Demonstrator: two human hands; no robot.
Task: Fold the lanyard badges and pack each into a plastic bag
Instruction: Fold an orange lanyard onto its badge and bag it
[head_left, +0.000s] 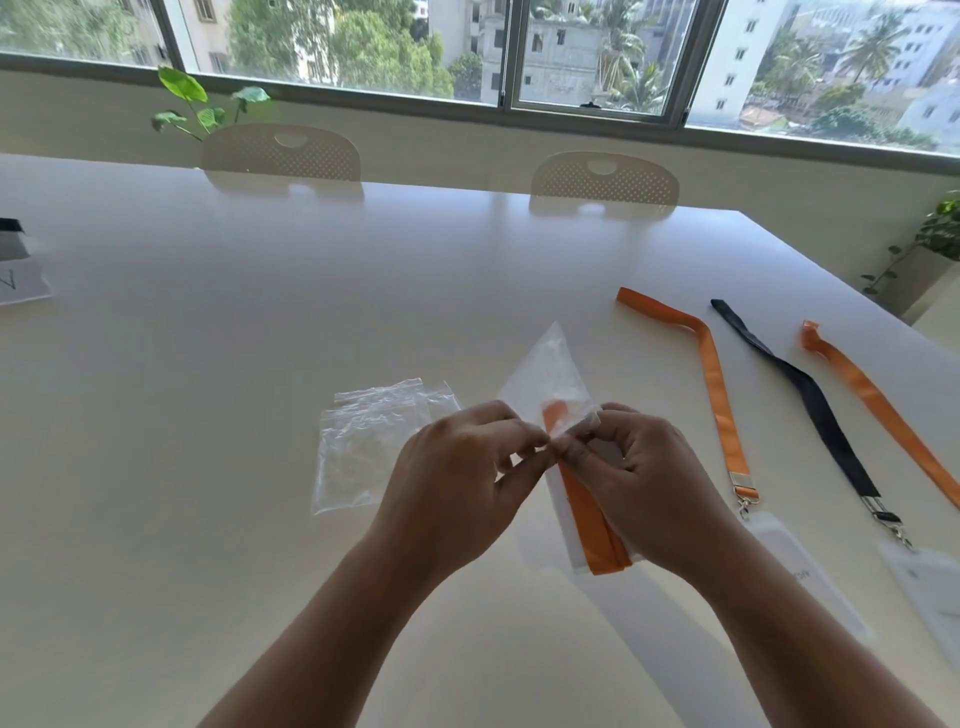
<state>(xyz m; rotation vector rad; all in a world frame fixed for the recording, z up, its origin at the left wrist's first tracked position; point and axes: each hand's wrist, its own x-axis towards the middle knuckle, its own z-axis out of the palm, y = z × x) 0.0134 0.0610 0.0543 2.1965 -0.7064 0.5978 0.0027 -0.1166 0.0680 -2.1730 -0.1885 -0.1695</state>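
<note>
White worktop (260, 338) under a wide window, two perforated chair backs tucked in at the far edge, plants at left and right corners.

Both hands raised just above the worktop, centre frame. Left hand (457, 478) and right hand (644, 483) pinched fingertip to fingertip on the mouth of a clear plastic bag (545, 374), closed on its rim. Folded orange lanyard (587, 514) sat partly inside the bag, running down between the hands, lower end poking out below. Bag held upright and tilted away, likely to keep the mouth reachable while working the opening over the strap or pressing the seal; could not tell which.

Spare zip bags (363, 441) lay flat just left of the hands, within easy reach for the next item.

Queued to the right, laid out straight and side by side, well apart from each other: orange lanyard with card holder (717, 384), black lanyard (810, 405), second orange lanyard (893, 415). Probably staged in pick order.

Paper sheet (21, 283) at far left edge carried a dark mark, unreadable. Faint print on the card holders, too blurred to read. No brands legible.
</note>
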